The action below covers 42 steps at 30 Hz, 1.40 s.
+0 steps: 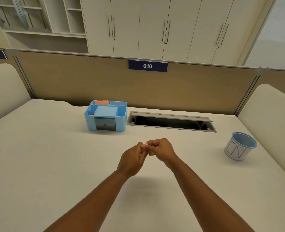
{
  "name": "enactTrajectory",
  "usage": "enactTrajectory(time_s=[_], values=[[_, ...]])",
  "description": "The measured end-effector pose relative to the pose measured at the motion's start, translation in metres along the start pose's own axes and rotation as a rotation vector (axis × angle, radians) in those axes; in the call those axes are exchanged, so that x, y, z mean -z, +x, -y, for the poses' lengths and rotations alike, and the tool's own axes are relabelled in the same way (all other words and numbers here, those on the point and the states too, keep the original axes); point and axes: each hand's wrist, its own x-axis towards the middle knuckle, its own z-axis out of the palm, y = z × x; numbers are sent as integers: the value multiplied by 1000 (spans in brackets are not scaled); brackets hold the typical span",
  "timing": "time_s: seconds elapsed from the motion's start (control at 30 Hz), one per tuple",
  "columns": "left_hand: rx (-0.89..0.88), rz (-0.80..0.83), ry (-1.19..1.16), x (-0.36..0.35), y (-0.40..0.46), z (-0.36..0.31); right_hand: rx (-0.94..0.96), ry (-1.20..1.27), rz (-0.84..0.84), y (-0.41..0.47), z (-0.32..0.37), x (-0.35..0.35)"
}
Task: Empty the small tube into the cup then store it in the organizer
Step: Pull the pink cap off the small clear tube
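Above the surface [54, 164], the left hand [131, 160] and right hand [161, 150] meet, fingers [144, 147] pinched on something mostly hidden; cup [240, 146] right, blue organizer [106, 117] behind.

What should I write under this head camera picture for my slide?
Both hands, left hand and right hand, meet above the desk, between organizer and cup.

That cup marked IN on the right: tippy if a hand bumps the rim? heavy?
The cup looks thin-walled and appears empty, so probably light and apt to slide or tip when bumped. It seems slightly narrower at the base than at the rim, which adds to the risk. On its side, it would likely roll on the smooth desk.
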Motion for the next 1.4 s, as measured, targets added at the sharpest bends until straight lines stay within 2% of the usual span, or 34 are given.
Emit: enactTrajectory(time_s=[0.4, 0.53, 0.7, 0.9, 1.13, 1.27, 1.4], values=[[-29, -57, 34, -3, 0, 8, 30, -31, 24, -4, 0, 0], [-3, -77, -35, -5, -2, 11, 49, -76, 48, -3, 3, 0], [53, 19, -178, -7, 0, 12, -21, 160, 84, 0, 1, 10], [123, -1, -280, -11, 3, 17, -39, 350, -21, -1, -19, 19], [172, -191, -346, -11, 8, 19, 4, 186, -138, -6, -61, 11], [246, -232, -364, -11, 11, 20, 27, 73, -206, -8, -81, 5], [303, -241, -337, -13, 11, 26, 29, 106, -272, -11, -96, -1]])
